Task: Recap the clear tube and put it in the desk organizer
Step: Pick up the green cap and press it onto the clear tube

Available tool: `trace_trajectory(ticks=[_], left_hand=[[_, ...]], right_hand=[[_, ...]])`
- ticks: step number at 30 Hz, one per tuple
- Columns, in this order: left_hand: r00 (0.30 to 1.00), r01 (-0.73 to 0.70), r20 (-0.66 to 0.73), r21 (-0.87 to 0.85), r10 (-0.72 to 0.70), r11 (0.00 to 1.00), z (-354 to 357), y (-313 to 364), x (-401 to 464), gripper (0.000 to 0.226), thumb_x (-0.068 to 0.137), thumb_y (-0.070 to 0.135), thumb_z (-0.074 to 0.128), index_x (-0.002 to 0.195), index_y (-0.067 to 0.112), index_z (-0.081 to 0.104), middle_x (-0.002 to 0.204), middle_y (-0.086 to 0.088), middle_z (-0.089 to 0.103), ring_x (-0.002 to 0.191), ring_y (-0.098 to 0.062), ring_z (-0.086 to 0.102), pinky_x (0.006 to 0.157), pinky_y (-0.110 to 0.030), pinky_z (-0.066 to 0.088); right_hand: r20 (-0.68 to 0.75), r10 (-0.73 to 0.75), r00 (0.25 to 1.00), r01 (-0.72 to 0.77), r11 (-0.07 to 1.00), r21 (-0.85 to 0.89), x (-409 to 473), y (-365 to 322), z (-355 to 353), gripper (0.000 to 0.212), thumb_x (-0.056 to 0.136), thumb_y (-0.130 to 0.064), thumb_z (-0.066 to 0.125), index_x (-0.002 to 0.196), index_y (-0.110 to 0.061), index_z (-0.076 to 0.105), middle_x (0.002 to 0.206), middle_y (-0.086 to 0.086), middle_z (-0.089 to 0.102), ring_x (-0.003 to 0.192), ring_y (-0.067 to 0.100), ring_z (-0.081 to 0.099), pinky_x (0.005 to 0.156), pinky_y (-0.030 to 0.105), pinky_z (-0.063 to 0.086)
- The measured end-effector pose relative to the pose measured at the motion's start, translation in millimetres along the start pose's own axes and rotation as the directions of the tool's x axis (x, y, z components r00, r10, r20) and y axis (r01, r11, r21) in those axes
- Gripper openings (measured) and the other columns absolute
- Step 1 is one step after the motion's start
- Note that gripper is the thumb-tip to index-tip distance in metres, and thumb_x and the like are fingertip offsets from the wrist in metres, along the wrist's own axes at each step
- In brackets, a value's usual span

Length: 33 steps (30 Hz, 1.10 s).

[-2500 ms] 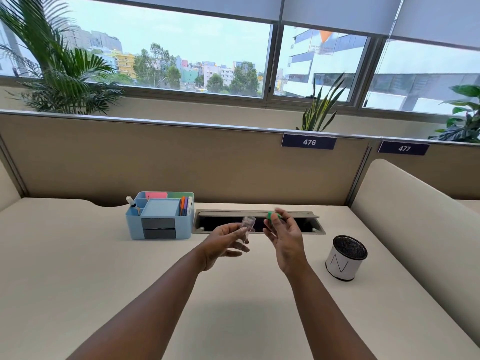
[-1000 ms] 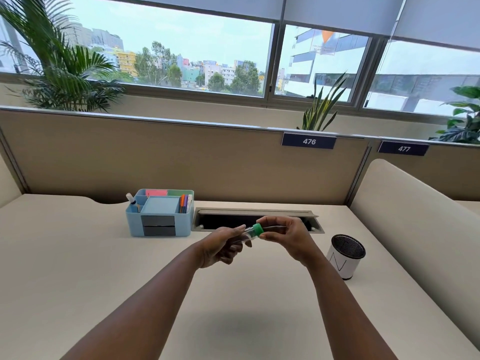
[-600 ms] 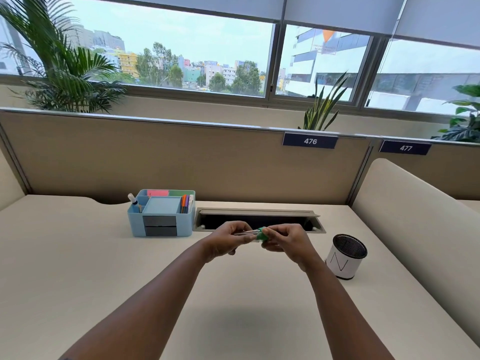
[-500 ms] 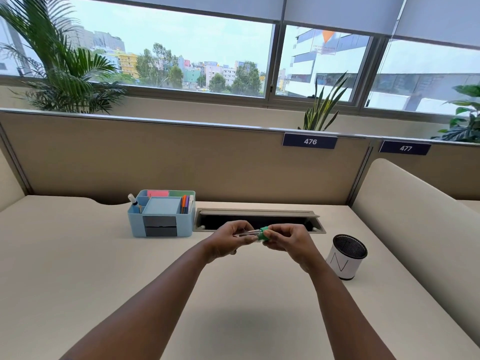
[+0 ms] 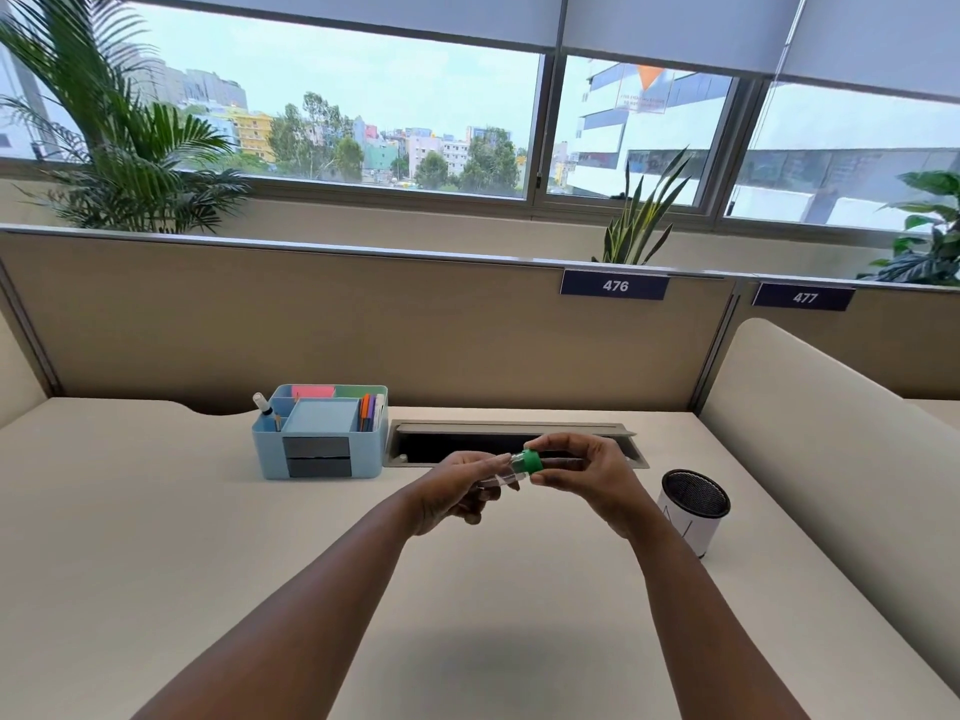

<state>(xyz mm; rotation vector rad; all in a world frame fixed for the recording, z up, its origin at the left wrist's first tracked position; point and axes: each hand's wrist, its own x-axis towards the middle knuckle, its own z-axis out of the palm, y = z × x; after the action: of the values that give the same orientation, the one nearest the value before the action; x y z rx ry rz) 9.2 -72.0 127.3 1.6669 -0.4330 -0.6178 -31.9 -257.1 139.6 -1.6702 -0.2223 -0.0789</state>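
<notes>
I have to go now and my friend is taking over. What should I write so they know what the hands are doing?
Left hand: holds the clear tube, tilted, above the desk.
Right hand: fingers pinch the green cap, which sits on the tube's end.
Desk organizer: blue, back left of the hands, on the desk.
Done: cap is on the tube; whether it is fully tight cannot be told.
Left: finish tightening if needed, then put the tube in the organizer.
</notes>
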Motion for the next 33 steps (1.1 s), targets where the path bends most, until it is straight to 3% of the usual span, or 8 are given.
trace_trajectory(ticks=[4, 8, 15, 18, 25, 28, 30, 33], left_hand=[[1.0, -0.007, 0.008, 0.055, 0.007, 0.998, -1.3, 2.0, -1.2, 0.025, 0.093, 0.035, 0.046, 0.079, 0.023, 0.063, 0.067, 0.001, 0.045, 0.052, -0.008, 0.037, 0.049, -0.017, 0.036], [1.0, -0.01, 0.016, 0.085, 0.008, 0.996, -2.3, 2.4, -1.1, 0.022, 0.093, 0.033, 0.047, 0.08, 0.022, 0.061, 0.066, 0.001, 0.044, 0.054, -0.008, 0.036, 0.052, -0.019, 0.035], [0.992, -0.102, -0.045, 0.209, 0.114, 0.973, -1.7, 2.4, 3.0, 0.004, 0.092, 0.02, 0.053, 0.091, 0.017, 0.056, 0.067, 0.004, 0.043, 0.058, -0.007, 0.036, 0.053, -0.021, 0.034], [0.99, -0.117, -0.053, 0.223, 0.132, 0.968, 0.2, 1.3, 2.9, 0.006, 0.092, 0.017, 0.053, 0.097, 0.013, 0.054, 0.069, 0.004, 0.043, 0.058, -0.008, 0.035, 0.053, -0.022, 0.032], [0.997, -0.068, -0.018, 0.246, 0.075, 0.967, 0.6, 2.5, 3.0, 0.011, 0.093, 0.022, 0.05, 0.098, 0.012, 0.053, 0.067, 0.002, 0.041, 0.055, -0.008, 0.034, 0.047, -0.016, 0.032], [0.989, -0.111, -0.063, 0.247, 0.13, 0.963, 1.8, -4.2, 6.4, 0.009, 0.091, 0.019, 0.053, 0.097, 0.013, 0.054, 0.071, 0.003, 0.045, 0.059, -0.007, 0.037, 0.051, -0.02, 0.034], [0.982, -0.131, -0.102, 0.258, 0.161, 0.957, 1.0, -10.9, 7.7, 0.008, 0.091, 0.02, 0.054, 0.097, 0.015, 0.056, 0.073, 0.005, 0.048, 0.061, -0.006, 0.039, 0.049, -0.014, 0.035], [0.972, -0.115, -0.17, 0.265, 0.164, 0.957, -3.2, -23.8, 9.1, 0.018, 0.089, 0.023, 0.056, 0.107, 0.017, 0.058, 0.083, 0.004, 0.054, 0.071, -0.007, 0.046, 0.053, -0.014, 0.039]], right_hand=[[-0.02, 0.019, 1.0, -0.018, 0.999, 0.048, 0.4, 3.1, 3.1, 0.028, 0.07, 0.013, 0.066, 0.084, -0.011, 0.068, 0.069, -0.007, 0.076, 0.072, 0.006, 0.07, 0.064, 0.013, 0.055], [-0.033, 0.019, 0.999, -0.018, 0.999, 0.04, 0.7, 4.5, 5.5, 0.03, 0.068, 0.012, 0.068, 0.087, -0.011, 0.07, 0.069, -0.009, 0.076, 0.072, 0.006, 0.071, 0.064, 0.012, 0.054], [-0.121, 0.101, 0.988, -0.085, 0.988, 0.13, 3.7, 14.3, 10.2, 0.025, 0.073, 0.001, 0.068, 0.097, 0.006, 0.066, 0.068, -0.003, 0.075, 0.065, 0.007, 0.07, 0.063, 0.014, 0.057], [-0.125, 0.12, 0.985, -0.106, 0.987, 0.117, 4.3, 13.2, 11.3, 0.022, 0.074, 0.002, 0.068, 0.096, 0.005, 0.066, 0.077, 0.008, 0.071, 0.063, 0.007, 0.069, 0.064, 0.014, 0.057], [-0.112, 0.124, 0.986, -0.115, 0.99, 0.083, 2.4, 14.8, 11.7, 0.024, 0.074, 0.005, 0.067, 0.098, 0.009, 0.064, 0.081, 0.011, 0.069, 0.063, 0.009, 0.069, 0.065, 0.015, 0.058], [-0.135, 0.128, 0.983, -0.117, 0.989, 0.085, 3.5, 15.2, 12.5, 0.027, 0.074, 0.005, 0.067, 0.1, 0.009, 0.063, 0.085, 0.014, 0.068, 0.063, 0.007, 0.069, 0.065, 0.014, 0.057], [-0.139, 0.127, 0.982, -0.119, 0.991, 0.062, 5.6, 15.4, 15.1, 0.027, 0.074, 0.004, 0.067, 0.101, 0.008, 0.063, 0.089, 0.017, 0.068, 0.063, 0.008, 0.069, 0.065, 0.014, 0.057], [-0.157, 0.125, 0.98, -0.126, 0.992, 0.008, 10.5, 17.1, 23.6, 0.027, 0.073, 0.003, 0.069, 0.1, 0.005, 0.065, 0.093, 0.023, 0.068, 0.07, 0.014, 0.067, 0.065, 0.014, 0.058]])
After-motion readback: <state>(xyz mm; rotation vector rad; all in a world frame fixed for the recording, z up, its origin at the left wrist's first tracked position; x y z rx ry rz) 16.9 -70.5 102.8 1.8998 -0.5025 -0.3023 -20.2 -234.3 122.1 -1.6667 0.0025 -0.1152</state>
